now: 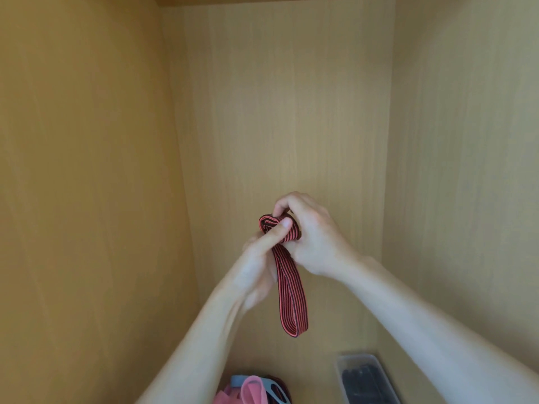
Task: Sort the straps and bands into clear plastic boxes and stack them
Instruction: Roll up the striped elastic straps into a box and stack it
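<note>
I see the inside of one wooden cabinet (pixel 277 112), with three pale panels in view: one to the left, one at the back, one to the right. Two bare forearms reach up into it from the lower edge, and the two hands meet in front of the back panel, a little below the middle of my view. The right hand (pixel 316 237) sits higher, its fingers (pixel 284 204) curled over and clamped on the folded top of one red-and-black striped band (pixel 291 295). The left hand (pixel 256 272) is just below and beside it, touching it, and its thumb (pixel 278 233) presses onto the same folded part while its other fingers wrap in behind the band, so both hands grip this one band. The top of the band is bunched into a small coil between the hands, and the rest hangs straight down as a single flat loop, free in the air and well above the cabinet floor. Down at the bottom right lies one clear plastic box (pixel 339 371), long and narrow, with dark pieces (pixel 358 380) inside; I cannot count them. At the bottom centre, apart from the box, sits one loose pile of bands (pixel 250 389), in which I can tell pink, blue and dark pieces, partly cut off by the frame edge.
</note>
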A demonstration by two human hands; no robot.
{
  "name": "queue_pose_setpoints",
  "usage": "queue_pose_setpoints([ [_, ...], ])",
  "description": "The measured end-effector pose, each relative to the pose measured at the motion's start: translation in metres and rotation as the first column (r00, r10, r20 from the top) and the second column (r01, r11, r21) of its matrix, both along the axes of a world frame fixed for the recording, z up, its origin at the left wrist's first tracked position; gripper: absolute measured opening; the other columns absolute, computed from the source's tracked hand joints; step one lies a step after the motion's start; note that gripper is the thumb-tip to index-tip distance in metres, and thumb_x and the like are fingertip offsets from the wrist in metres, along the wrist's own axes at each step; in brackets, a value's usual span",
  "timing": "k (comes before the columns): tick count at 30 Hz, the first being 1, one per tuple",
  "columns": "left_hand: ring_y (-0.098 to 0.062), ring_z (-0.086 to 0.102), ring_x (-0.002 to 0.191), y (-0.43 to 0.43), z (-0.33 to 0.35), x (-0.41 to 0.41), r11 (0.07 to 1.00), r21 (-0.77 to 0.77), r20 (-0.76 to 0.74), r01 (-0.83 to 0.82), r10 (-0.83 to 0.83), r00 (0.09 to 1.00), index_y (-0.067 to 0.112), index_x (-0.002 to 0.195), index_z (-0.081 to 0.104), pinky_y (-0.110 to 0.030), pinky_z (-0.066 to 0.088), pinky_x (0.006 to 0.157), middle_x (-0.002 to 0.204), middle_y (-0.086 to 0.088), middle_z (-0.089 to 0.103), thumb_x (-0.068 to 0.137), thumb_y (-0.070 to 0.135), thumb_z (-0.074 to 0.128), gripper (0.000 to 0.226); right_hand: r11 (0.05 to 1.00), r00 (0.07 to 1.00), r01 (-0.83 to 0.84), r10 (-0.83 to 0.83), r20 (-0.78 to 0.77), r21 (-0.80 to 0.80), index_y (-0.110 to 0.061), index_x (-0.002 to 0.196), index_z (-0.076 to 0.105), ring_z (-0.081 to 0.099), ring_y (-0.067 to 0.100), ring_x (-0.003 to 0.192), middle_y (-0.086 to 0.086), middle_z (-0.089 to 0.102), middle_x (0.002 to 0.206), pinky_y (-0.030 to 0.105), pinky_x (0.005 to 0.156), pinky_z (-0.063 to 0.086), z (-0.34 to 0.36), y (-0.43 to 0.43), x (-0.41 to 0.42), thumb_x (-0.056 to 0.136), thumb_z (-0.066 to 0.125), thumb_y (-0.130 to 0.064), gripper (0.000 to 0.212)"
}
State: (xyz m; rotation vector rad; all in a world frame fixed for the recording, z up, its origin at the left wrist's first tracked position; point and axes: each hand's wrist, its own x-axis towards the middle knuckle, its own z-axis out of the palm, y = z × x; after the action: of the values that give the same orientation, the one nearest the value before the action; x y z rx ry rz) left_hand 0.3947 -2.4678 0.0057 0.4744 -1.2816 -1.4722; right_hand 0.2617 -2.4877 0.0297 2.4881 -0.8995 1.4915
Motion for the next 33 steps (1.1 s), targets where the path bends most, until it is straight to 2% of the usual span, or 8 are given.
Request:
queue_pose_setpoints([
  [6,-0.023,0.062,0.076,-0.008,-0.001,0.003,0.992,0.11,-0.079,-0.066,0.075,0.994,0.007,0.104,0.051,-0.039,0.051,0.07,0.084,-0.012,0.056,0.088,0.002,0.059,0.019,0.975,0.988,-0.065,0.093,-0.125,0.21,-0.014,0.107,0.056,0.052,0.014,0.108,-0.004,0.054,0.112,0.014,0.08,0.041,0.004,0.004,-0.002,0.068,0.068,0.008,0.046],
  [9,-0.019,0.058,0.068,-0.01,-0.005,0.006,0.991,0.121,-0.07,-0.06,0.069,0.995,0.007,0.093,0.049,-0.034,0.052,0.062,0.08,-0.01,0.052,0.09,-0.009,0.049,0.017,0.924,0.978,-0.135,0.183,-0.102,0.358,-0.011,0.105,0.061,0.056,0.019,0.111,0.002,0.056,0.115,0.028,0.088,0.05,0.012,0.009,-0.006,0.072,0.057,0.014,0.042],
  [13,-0.026,0.061,0.073,-0.008,-0.011,0.006,0.99,0.106,-0.024,0.09,-0.088,0.996,0.002,0.11,0.05,-0.037,0.06,0.067,0.083,-0.015,0.054,0.081,-0.013,0.059,0.034,0.89,0.992,-0.11,0.128,-0.011,0.442,-0.013,0.109,0.067,0.061,0.022,0.113,0.005,0.056,0.122,0.048,0.105,0.046,0.022,0.013,-0.012,0.082,0.055,0.015,0.04],
  [16,-0.026,0.06,0.068,-0.008,-0.01,0.007,0.994,0.087,0.117,0.063,-0.073,0.991,0.01,0.114,0.042,-0.035,0.051,0.059,0.08,-0.013,0.052,0.068,-0.013,0.06,0.055,0.881,0.989,-0.022,0.088,-0.118,0.472,-0.017,0.137,0.058,0.037,0.011,0.14,-0.003,0.047,0.143,0.028,0.121,0.021,0.024,0.01,-0.017,0.088,0.061,0.008,0.054],
  [19,-0.028,0.057,0.062,-0.007,-0.01,0.006,0.996,0.086,0.184,-0.002,-0.014,0.983,0.012,0.112,0.037,-0.033,0.038,0.056,0.077,-0.014,0.051,0.056,-0.014,0.054,0.064,0.815,0.976,0.005,0.121,-0.179,0.58,-0.016,0.143,0.052,0.031,0.006,0.144,-0.007,0.039,0.153,0.016,0.114,0.018,0.024,0.006,-0.023,0.092,0.066,0.0,0.055],
  [24,-0.026,0.056,0.059,-0.005,-0.013,0.006,0.997,0.08,0.203,-0.018,0.001,0.979,0.007,0.115,0.039,-0.03,0.047,0.057,0.072,-0.015,0.051,0.051,-0.015,0.05,0.069,0.802,0.98,0.028,0.096,-0.176,0.596,-0.018,0.123,0.056,0.046,0.009,0.128,-0.005,0.052,0.13,0.026,0.114,0.029,0.023,0.002,-0.028,0.086,0.074,-0.002,0.044],
  [29,-0.026,0.068,0.073,-0.012,-0.015,0.011,0.995,0.093,0.083,-0.032,0.025,0.996,-0.006,0.124,0.048,-0.028,0.059,0.071,0.084,-0.018,0.066,0.077,-0.03,0.047,0.052,0.811,0.995,-0.081,0.102,-0.004,0.579,-0.015,0.11,0.051,0.055,0.008,0.111,-0.004,0.062,0.109,0.006,0.092,0.035,0.02,-0.001,-0.03,0.081,0.073,0.007,0.043],
  [33,-0.032,0.071,0.092,-0.015,-0.016,0.01,0.993,0.113,-0.01,-0.019,0.02,1.0,-0.007,0.127,0.049,-0.039,0.06,0.089,0.107,-0.026,0.064,0.087,-0.028,0.044,0.046,0.851,0.993,-0.118,0.104,0.056,0.512,-0.01,0.108,0.048,0.055,0.009,0.095,0.003,0.063,0.099,0.025,0.098,0.041,0.015,-0.005,-0.028,0.08,0.07,0.013,0.042],
])
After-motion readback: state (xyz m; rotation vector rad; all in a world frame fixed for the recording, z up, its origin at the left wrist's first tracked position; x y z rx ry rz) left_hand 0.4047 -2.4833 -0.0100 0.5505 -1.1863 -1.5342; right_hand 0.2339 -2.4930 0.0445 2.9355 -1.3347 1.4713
